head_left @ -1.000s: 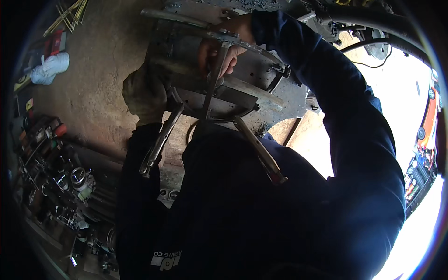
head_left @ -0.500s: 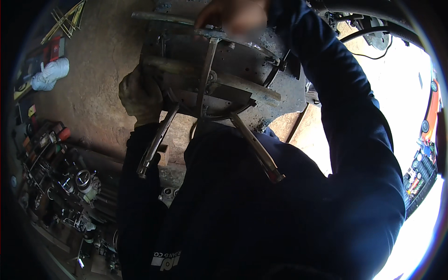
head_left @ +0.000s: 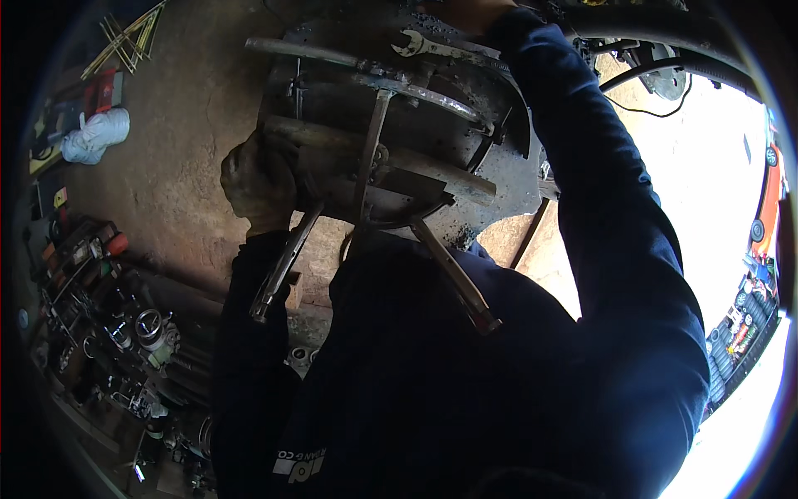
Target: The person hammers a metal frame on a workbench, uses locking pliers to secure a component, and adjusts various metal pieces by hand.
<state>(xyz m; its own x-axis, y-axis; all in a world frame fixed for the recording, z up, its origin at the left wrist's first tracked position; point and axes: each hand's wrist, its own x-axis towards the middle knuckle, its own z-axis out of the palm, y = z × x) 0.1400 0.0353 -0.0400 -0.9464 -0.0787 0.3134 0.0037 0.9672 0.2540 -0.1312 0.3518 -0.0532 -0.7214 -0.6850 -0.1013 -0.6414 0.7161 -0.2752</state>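
A welded metal frame of bars and tubes rests on a worn steel plate before me. Two of its legs, a left leg and a right leg, stick out toward my body. My left hand, dark and in shadow, is closed round the frame's left side; its fingertips are hidden. At the far edge of the plate, my right hand is partly cut off by the picture's top, and its fingers are too dark to read. Close below it lies an open-end wrench on the plate.
Machine parts and a small handwheel crowd the lower left. A white bag sits beside a red box, with thin rods further off. Black hoses run at the upper right. An orange car shows far right.
My right hand has moved up and away from the frame's far bar, uncovering the wrench. My left hand keeps its place on the frame; the whole view has shifted slightly.
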